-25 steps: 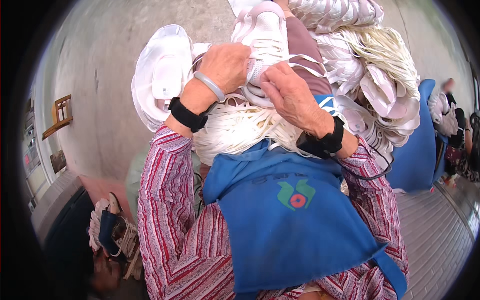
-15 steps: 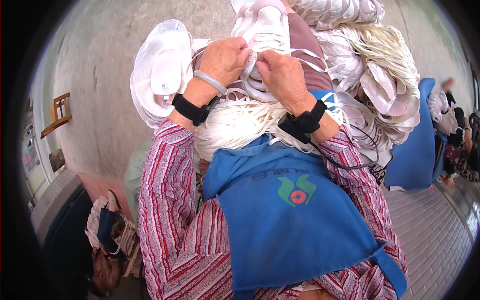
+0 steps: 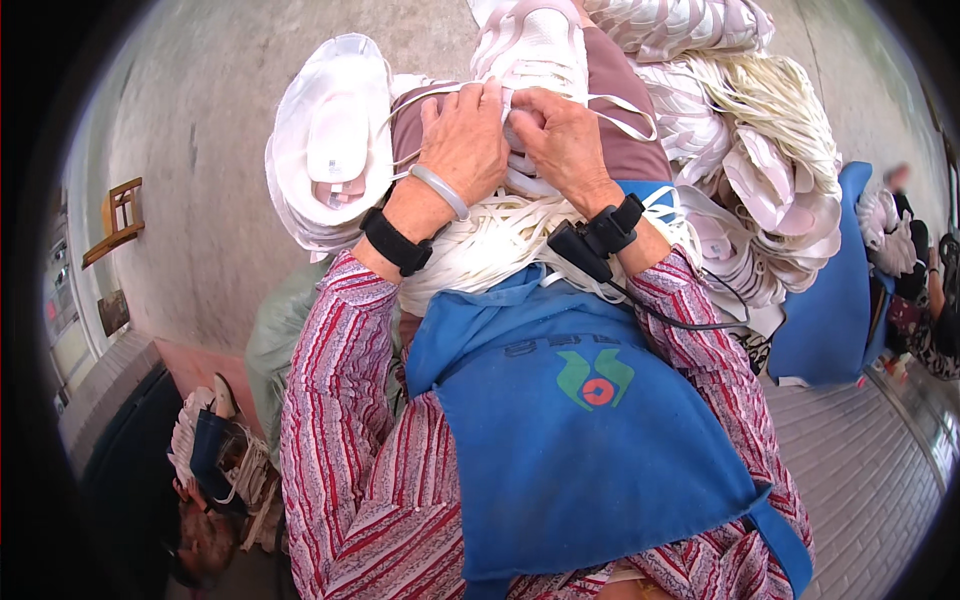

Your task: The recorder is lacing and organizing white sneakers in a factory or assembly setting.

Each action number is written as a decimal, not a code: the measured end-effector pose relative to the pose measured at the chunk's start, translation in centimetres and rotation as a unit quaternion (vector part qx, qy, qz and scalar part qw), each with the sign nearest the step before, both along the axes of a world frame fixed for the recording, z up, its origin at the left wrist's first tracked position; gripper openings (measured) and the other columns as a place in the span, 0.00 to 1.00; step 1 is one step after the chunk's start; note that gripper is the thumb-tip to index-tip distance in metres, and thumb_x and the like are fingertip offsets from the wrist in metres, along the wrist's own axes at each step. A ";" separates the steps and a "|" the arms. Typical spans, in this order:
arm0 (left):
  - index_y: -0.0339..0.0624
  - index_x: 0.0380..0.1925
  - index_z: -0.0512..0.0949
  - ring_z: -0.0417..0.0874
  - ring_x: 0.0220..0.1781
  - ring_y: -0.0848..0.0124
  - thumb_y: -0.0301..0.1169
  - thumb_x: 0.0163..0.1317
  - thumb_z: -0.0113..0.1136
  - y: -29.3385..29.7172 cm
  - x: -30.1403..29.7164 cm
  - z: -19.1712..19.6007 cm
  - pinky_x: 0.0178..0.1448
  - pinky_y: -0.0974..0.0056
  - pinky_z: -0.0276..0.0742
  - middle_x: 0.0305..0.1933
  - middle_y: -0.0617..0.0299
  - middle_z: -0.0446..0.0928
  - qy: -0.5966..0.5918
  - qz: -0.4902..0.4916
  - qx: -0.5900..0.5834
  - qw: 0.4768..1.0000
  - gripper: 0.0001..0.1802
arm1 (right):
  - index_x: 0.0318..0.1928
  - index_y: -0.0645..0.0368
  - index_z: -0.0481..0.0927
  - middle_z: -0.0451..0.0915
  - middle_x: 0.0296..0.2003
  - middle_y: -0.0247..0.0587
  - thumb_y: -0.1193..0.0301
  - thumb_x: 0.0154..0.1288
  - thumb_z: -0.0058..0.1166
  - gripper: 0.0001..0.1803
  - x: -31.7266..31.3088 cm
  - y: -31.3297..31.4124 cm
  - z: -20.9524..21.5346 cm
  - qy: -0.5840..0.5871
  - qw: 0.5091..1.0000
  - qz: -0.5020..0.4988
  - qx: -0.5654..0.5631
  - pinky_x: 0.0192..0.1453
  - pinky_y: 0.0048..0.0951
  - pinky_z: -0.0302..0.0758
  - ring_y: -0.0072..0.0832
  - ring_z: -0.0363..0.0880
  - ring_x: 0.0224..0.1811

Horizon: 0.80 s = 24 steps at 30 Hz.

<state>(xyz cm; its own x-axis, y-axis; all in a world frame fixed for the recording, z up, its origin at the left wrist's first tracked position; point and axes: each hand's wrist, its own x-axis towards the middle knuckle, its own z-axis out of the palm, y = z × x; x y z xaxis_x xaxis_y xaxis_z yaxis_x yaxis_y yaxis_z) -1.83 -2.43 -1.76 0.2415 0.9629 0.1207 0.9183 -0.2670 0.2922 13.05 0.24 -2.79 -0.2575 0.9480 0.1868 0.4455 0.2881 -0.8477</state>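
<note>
A white and pale-pink shoe upper (image 3: 540,55) lies across my lap, its toe pointing away from me. My left hand (image 3: 465,145) bends over its throat with fingers closed, a white shoelace running to it from the left. Close beside it, my right hand (image 3: 562,140) pinches at the same eyelet area; a loop of white shoelace (image 3: 628,112) sticks out past its far side. The fingertips partly hide what they grip. Under my wrists, a thick bundle of loose white laces (image 3: 480,245) rests on my lap against the blue apron (image 3: 590,470).
At left stands a stack of white uppers (image 3: 340,120). On the right are piled more uppers (image 3: 690,110) with a hank of cream laces (image 3: 765,85), near a blue chair back (image 3: 830,290). A cable (image 3: 690,325) trails from my right wrist strap. Another person (image 3: 925,270) sits far right.
My left hand has shifted right and slightly down, turning its back upward over the shoe's throat. My right hand stays near the eyelets, its fingers drawn closer to the left ones.
</note>
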 end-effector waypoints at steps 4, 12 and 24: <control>0.36 0.59 0.65 0.72 0.53 0.54 0.30 0.56 0.53 0.1 -0.3 0.0 0.57 0.49 0.61 0.51 0.50 0.71 -0.010 -0.022 -0.023 0.999 0.28 | 0.37 0.58 0.82 0.80 0.26 0.50 0.69 0.58 0.53 0.09 -0.6 -0.1 -0.3 -0.045 0.999 -0.020 -0.020 0.34 0.39 0.75 0.45 0.80 0.28; 0.43 0.35 0.73 0.73 0.45 0.57 0.28 0.52 0.62 0.0 0.3 2.1 0.52 0.55 0.61 0.39 0.58 0.73 -0.077 0.036 0.068 0.994 0.11 | 0.31 0.58 0.77 0.77 0.22 0.48 0.71 0.58 0.54 0.04 0.0 -0.9 0.5 -0.131 0.990 -0.014 0.044 0.28 0.41 0.73 0.45 0.79 0.24; 0.35 0.30 0.79 0.73 0.17 0.77 0.42 0.71 0.44 -0.1 1.8 2.6 0.22 0.72 0.69 0.20 0.64 0.76 -0.410 0.114 -0.402 0.811 0.22 | 0.37 0.63 0.80 0.80 0.26 0.43 0.70 0.62 0.53 0.09 9.2 -0.6 5.9 -0.026 0.936 0.301 -0.178 0.33 0.26 0.72 0.30 0.77 0.25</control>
<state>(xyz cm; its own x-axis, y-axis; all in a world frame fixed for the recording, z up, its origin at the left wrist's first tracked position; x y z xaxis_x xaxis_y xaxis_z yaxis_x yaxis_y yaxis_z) -0.01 -2.58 0.83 0.2025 0.8187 -0.5373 0.3268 0.4607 0.8252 22.28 -0.38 3.15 -0.7656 0.6275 -0.1417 0.3366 0.2031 -0.9195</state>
